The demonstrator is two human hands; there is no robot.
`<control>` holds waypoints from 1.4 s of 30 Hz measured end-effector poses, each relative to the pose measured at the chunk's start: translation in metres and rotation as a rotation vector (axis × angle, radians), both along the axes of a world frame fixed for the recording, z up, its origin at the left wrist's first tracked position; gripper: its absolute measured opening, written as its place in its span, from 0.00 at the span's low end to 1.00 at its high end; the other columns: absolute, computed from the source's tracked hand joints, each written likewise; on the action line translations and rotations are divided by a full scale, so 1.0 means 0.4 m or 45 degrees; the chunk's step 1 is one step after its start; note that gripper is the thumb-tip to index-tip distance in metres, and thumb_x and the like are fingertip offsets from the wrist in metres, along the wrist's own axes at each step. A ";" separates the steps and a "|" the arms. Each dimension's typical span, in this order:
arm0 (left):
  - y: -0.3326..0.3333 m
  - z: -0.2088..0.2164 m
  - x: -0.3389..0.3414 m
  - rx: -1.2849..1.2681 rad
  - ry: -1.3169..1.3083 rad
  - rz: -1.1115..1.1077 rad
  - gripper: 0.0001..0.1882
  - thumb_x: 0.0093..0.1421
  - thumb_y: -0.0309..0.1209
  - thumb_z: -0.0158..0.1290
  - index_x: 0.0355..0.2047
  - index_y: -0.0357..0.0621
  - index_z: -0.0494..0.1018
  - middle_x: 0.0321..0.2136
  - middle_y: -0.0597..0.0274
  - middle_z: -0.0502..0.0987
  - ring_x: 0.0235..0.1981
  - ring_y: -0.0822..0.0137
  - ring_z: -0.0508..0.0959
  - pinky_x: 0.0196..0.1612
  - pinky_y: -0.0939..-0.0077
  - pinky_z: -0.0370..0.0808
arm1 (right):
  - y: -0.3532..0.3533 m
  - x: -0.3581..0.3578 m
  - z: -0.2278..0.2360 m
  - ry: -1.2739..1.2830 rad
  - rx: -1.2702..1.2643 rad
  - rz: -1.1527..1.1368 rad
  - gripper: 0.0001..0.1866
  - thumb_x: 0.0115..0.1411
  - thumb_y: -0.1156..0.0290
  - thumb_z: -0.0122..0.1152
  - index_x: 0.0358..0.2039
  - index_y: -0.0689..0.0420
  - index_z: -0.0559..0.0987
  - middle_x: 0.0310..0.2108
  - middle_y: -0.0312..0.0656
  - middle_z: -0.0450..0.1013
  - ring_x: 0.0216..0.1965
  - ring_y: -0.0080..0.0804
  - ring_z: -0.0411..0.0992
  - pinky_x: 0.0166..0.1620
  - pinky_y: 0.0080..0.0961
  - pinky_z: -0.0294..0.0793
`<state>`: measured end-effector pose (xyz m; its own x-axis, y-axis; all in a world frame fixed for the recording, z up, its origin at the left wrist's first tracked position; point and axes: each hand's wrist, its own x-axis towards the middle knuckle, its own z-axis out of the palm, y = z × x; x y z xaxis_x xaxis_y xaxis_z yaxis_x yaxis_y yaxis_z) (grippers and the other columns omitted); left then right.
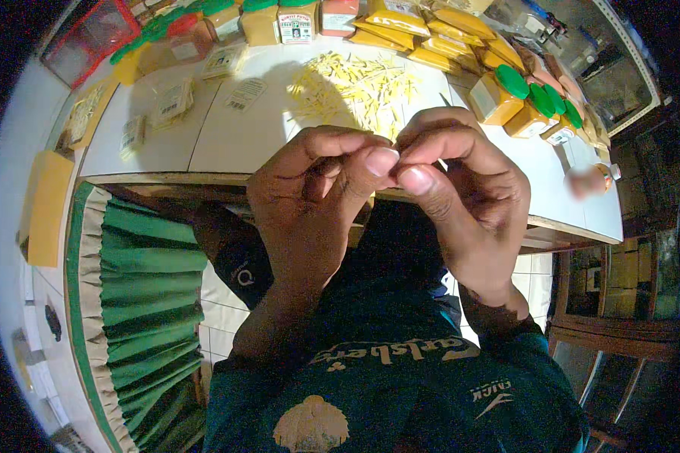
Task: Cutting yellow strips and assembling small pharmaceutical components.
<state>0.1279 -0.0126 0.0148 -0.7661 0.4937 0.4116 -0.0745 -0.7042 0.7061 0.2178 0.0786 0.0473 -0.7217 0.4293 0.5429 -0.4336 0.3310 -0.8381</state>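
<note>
My left hand (310, 185) and my right hand (476, 192) are raised close together in front of the table's near edge. On each, the thumb presses against the index finger, and the fingertips of both hands meet. Anything pinched there is too small or too hidden to make out. Beyond the fingers, a loose pile of small yellow strips (370, 87) lies spread on the white table (227, 147). The shadow of my hands falls across part of it.
Green-lidded jars of orange-brown powder (499, 94) stand at the right. Yellow packets (400, 23) are stacked at the back. Printed labels (172, 104) lie in bundles on the left. A red-rimmed basket (91, 45) is at the far left, above a green curtain (147, 302).
</note>
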 end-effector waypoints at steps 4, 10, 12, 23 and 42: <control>-0.001 0.007 0.003 -0.007 0.009 0.000 0.07 0.52 0.19 0.57 0.32 0.34 0.72 0.29 0.54 0.77 0.31 0.70 0.77 0.36 0.78 0.77 | -0.005 -0.001 -0.001 -0.008 -0.088 -0.002 0.04 0.54 0.81 0.57 0.31 0.65 0.74 0.34 0.43 0.69 0.36 0.28 0.67 0.43 0.22 0.66; -0.010 0.015 0.002 -0.283 0.415 0.309 0.05 0.52 0.18 0.56 0.31 0.34 0.74 0.28 0.57 0.78 0.30 0.72 0.77 0.33 0.81 0.75 | -0.011 -0.005 -0.007 0.041 -0.207 0.056 0.06 0.52 0.81 0.60 0.31 0.63 0.72 0.34 0.42 0.68 0.38 0.28 0.66 0.44 0.22 0.65; -0.010 0.016 -0.005 -0.381 0.678 0.499 0.05 0.51 0.17 0.56 0.30 0.34 0.74 0.28 0.58 0.78 0.30 0.72 0.78 0.33 0.81 0.74 | -0.006 -0.010 -0.012 0.028 -0.161 0.056 0.08 0.51 0.81 0.61 0.31 0.62 0.72 0.34 0.43 0.68 0.39 0.28 0.66 0.45 0.23 0.65; -0.022 0.016 -0.039 -0.502 1.219 0.876 0.07 0.45 0.19 0.59 0.27 0.41 0.77 0.24 0.57 0.79 0.26 0.64 0.79 0.31 0.76 0.76 | 0.020 -0.013 -0.013 0.054 0.117 -0.016 0.11 0.44 0.85 0.65 0.27 0.62 0.72 0.31 0.42 0.69 0.36 0.29 0.68 0.43 0.23 0.66; -0.007 -0.007 -0.039 -0.139 0.782 0.326 0.09 0.44 0.17 0.61 0.28 0.37 0.77 0.26 0.56 0.78 0.28 0.68 0.78 0.31 0.79 0.72 | 0.030 -0.017 -0.007 0.119 0.231 0.090 0.13 0.48 0.68 0.65 0.24 0.59 0.70 0.39 0.46 0.64 0.43 0.35 0.66 0.48 0.29 0.64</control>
